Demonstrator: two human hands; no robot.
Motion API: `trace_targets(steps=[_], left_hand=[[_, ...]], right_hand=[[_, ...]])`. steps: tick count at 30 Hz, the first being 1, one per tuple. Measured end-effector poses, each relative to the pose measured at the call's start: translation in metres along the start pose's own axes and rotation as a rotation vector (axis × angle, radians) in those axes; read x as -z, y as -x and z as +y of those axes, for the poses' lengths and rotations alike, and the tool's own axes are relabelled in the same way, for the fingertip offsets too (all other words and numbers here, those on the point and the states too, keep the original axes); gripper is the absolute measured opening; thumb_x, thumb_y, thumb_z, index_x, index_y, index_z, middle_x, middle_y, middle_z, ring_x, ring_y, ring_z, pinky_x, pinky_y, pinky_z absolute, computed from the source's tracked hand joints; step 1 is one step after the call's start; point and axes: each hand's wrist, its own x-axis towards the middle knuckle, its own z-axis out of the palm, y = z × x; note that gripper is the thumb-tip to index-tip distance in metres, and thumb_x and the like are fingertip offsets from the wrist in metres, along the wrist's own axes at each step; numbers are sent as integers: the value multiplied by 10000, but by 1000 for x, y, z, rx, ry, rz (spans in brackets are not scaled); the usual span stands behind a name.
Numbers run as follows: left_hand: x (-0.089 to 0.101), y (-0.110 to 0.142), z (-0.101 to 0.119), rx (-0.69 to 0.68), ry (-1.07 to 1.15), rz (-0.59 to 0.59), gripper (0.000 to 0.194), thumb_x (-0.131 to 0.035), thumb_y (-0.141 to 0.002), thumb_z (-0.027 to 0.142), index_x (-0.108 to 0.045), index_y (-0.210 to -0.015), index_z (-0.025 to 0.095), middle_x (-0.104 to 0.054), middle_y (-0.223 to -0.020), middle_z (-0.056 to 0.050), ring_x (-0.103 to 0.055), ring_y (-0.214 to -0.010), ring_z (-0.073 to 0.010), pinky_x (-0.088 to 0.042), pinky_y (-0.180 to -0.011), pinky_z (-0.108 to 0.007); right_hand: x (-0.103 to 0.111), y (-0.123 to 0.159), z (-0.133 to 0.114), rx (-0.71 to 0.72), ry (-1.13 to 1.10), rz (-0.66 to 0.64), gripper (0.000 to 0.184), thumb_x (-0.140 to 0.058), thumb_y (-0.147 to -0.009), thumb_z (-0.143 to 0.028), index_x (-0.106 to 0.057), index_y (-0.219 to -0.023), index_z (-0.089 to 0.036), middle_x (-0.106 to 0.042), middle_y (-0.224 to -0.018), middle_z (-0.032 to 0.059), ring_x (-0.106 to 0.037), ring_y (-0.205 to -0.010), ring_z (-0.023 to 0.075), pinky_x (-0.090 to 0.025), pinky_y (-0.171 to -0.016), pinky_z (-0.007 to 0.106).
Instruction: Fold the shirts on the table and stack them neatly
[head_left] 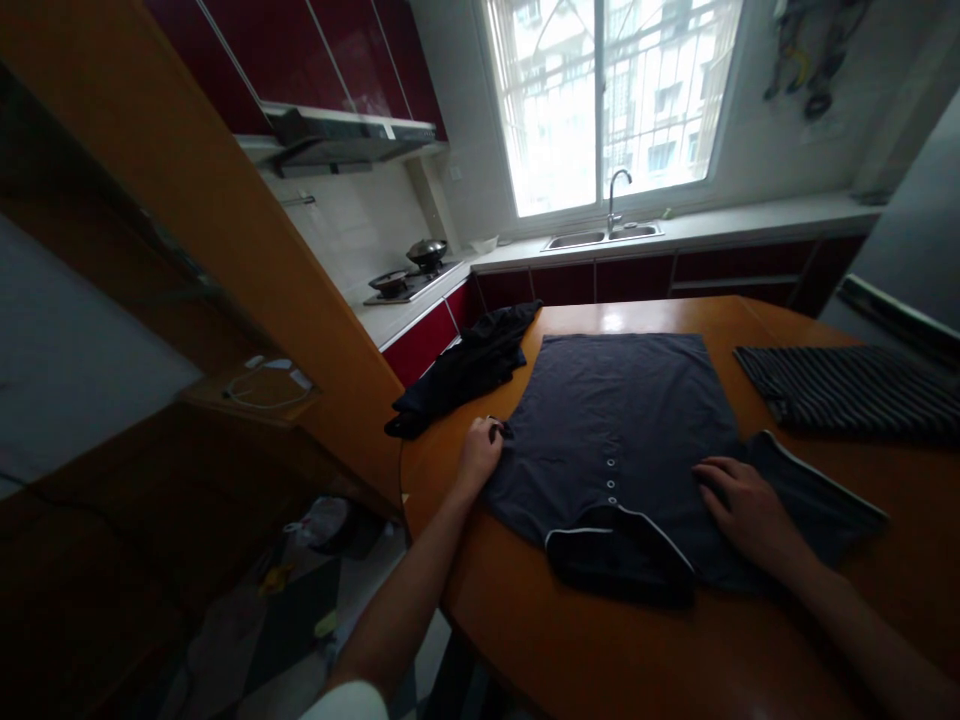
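Observation:
A dark grey polo shirt [645, 400] lies spread on the wooden table, its hem toward the window and its collar [622, 560] toward me. White piping edges the collar, and a short row of light buttons runs up from it. At the shirt's left edge, my left hand [480, 458] is closed with its fingertips on the fabric. My right hand [746, 505] rests palm down near the right shoulder, fingers stretched out. Beside it the right sleeve [817, 500] sticks out flat; the left sleeve is mostly out of sight.
Dark clothing [472, 365] lies heaped along the left edge of the round wooden table [720, 650]. A folded striped garment [855, 390] is at the right. Beyond are a stove [416, 285] and a sink [577, 240]; an orange wooden partition [300, 260] stands left.

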Motion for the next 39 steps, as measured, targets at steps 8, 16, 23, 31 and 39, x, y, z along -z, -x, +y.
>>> trace_targets(steps=[8,16,23,31,39], left_hand=[[38,25,-72,360,330,305,248,-625,-785,152,-644,-1031,163,-633,-1047,-93,-674,-871,-201,-579,-847,-383],[43,40,-15,-145,114,74,221,-515,-896,148,-679,-1023,225,-647,-1093,-84,-632,-1086,-242,-505,-1029,-430],[21,36,-5,-340,105,-287,225,-546,-930,339,-727,-1043,270,-678,-1100,-76,-624,-1082,-260,-512,-1000,-451],[33,49,-8,-478,57,-324,209,-568,-929,398,-757,-994,338,-716,-1021,-55,-650,-986,-268,-529,-927,-442],[57,70,-23,-485,88,-493,249,-719,-824,393,-772,-1067,392,-711,-1128,-61,-653,-1072,-279,-556,-962,-441]], right_hand=[[-2,2,-1,-26,-6,-2,329,-483,-910,-317,-721,-1101,-196,-670,-1209,133,-631,-1095,310,-516,-964,472],[21,-3,27,-158,91,168,363,-447,-909,-332,-697,-1108,-157,-669,-1183,164,-621,-1083,337,-491,-964,486],[65,26,92,-600,286,82,503,-495,-912,-479,-706,-1132,-79,-690,-1074,242,-652,-986,374,-492,-864,485],[76,36,76,-700,32,4,124,-604,-818,-292,-671,-786,-192,-724,-801,98,-677,-758,241,-468,-693,324],[91,34,96,-738,-117,295,153,-575,-811,-323,-646,-811,-187,-728,-840,118,-672,-767,246,-496,-687,330]])
